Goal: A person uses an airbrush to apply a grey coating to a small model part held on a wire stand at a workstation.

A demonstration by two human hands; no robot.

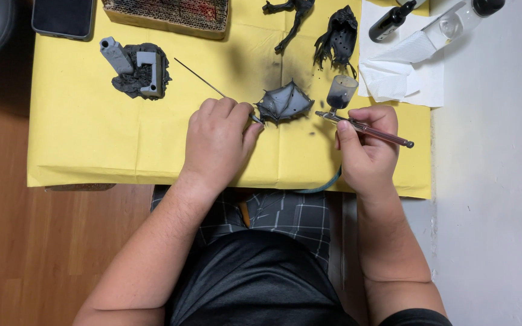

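Left to right: phone (pixel 63 17) lies dark at the top left corner, next to it a corrugated cardboard block (pixel 167 13) stained dark and red on its top face. Grey model base (pixel 135 67) sits on the yellow paper (pixel 80 133) that covers the table.

Left hand (pixel 215 145) – fingers clamped on a thin metal rod (pixel 199 76) that carries the wing part (pixel 284 102), grey and dark, held just above the paper, mid-sheet.

Right hand (pixel 367 145) – fingers closed around the airbrush (pixel 364 127), index on top, nozzle pointed at the wing, cup (pixel 341 90) upright.

Risks, as I judge them:
- nozzle sits near the wing, so paint may pool or run
- overspray already darkens the paper and could reach the left fingers
- cup looks open, a tilt would spill it
- rod grip is near the tip, the part may spin

Far right: black winged part (pixel 338 37), white paper towel (pixel 403 66), small dark dropper bottle (pixel 391 21), clear bottle with black cap (pixel 463 18) lying on the towel – no labels I can make out
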